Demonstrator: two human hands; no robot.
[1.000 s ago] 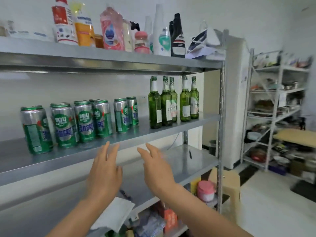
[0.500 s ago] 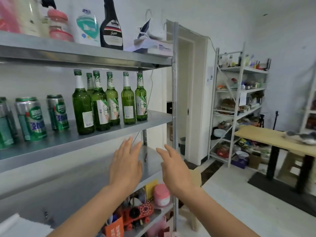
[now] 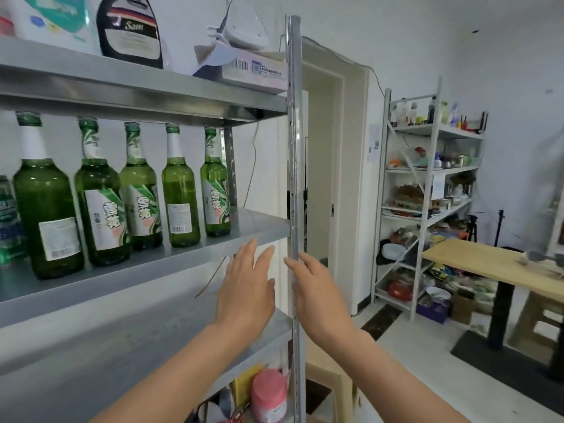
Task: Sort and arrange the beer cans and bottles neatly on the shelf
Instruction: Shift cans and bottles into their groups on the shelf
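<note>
Several green beer bottles [image 3: 181, 196] stand upright in a row on the middle metal shelf [image 3: 256, 224]. A green and silver beer can [image 3: 7, 221] shows at the left edge, partly cut off. My left hand [image 3: 247, 288] is raised in front of the shelf's front edge, fingers straight, holding nothing. My right hand [image 3: 317, 294] is raised beside it, just right of the shelf's upright post [image 3: 295, 178], fingers relaxed and empty. Both hands sit below and to the right of the bottles.
The top shelf holds a dark bottle [image 3: 131, 29], a white jug [image 3: 52, 19] and a box [image 3: 253, 71]. A pink-lidded jar [image 3: 268, 395] stands below. A doorway [image 3: 320, 178], a second cluttered rack [image 3: 427, 203] and a wooden table [image 3: 494, 264] lie to the right.
The view has swung right along the shelf: the cans have slid almost out of frame and the bottles are now at left. Both hands stayed raised and empty, now nearer the post.
</note>
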